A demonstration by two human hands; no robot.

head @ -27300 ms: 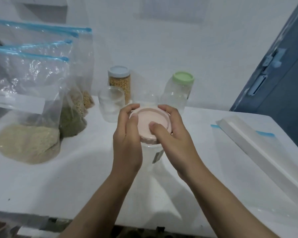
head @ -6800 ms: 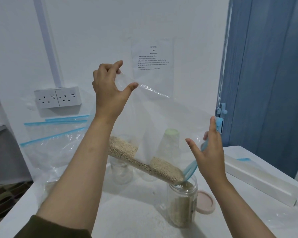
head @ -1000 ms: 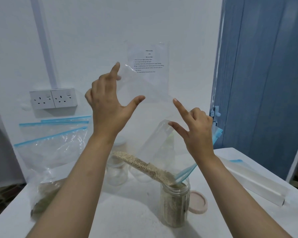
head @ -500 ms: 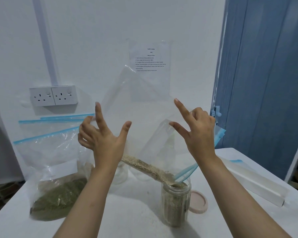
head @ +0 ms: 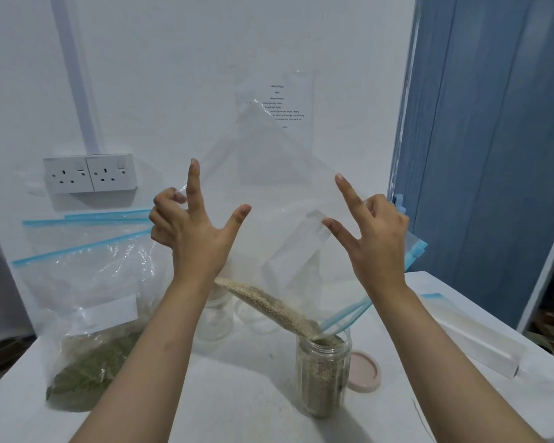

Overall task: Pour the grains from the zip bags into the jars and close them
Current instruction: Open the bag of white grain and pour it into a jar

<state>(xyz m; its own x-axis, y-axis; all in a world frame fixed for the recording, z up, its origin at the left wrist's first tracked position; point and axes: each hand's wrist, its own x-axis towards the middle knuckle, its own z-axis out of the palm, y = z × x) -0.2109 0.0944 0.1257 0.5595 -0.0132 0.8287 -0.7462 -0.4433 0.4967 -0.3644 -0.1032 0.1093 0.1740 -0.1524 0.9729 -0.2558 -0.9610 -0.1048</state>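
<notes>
While grain runs down its lower crease, the big clear zip bag (head: 269, 199) hangs tilted over the table (head: 237, 410), blue zip mouth dipped into the open jar (head: 322, 375) at front centre-right. Bag is thin, soft, slippery film w/ little weight left, so it'll sag and fold; best hold looks like the top corners, pulled taut to keep one chute. Left hand (head: 192, 238) is up at the bag's left upper edge: index straight, thumb spread, other fingers curled, seemingly nipping film, tho can't tell for sure. Right hand (head: 375, 238) holds the right side near the zip, back fingers curled on the edge, index + thumb out. Jar looks nearly full, rigid, light enough to tip. Pink lid (head: 363, 372) lies flat just beside the jar, not on yet.
</notes>
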